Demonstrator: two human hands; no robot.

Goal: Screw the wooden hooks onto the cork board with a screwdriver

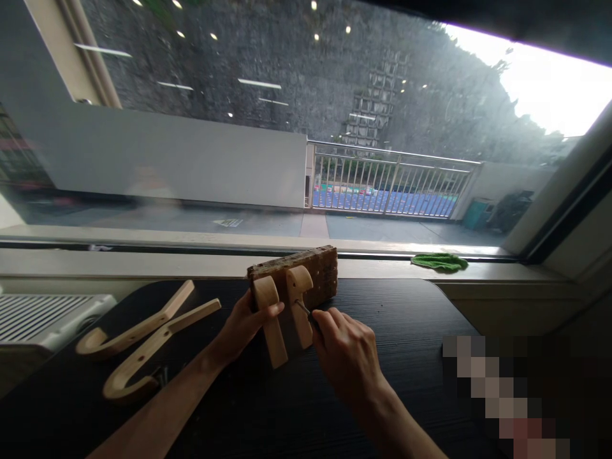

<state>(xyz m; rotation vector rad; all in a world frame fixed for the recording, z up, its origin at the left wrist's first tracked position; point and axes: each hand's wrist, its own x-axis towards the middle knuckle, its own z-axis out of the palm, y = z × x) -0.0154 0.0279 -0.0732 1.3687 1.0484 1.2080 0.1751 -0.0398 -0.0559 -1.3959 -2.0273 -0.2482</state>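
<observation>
A brown wooden board [315, 268] stands on edge on the dark table [411, 325], with two pale wooden hooks [299, 299] against its near face. My left hand [243, 328] grips the board's left end, thumb pressed on the left hook. My right hand [347, 354] is closed around a thin metal tool [303, 310] whose tip touches the right hook.
Two loose curved wooden hooks [143, 341] lie on the table to the left. A white radiator [48, 319] sits at far left. A green cloth [440, 261] rests on the window sill. Behind is a large window. A blurred patch covers the lower right.
</observation>
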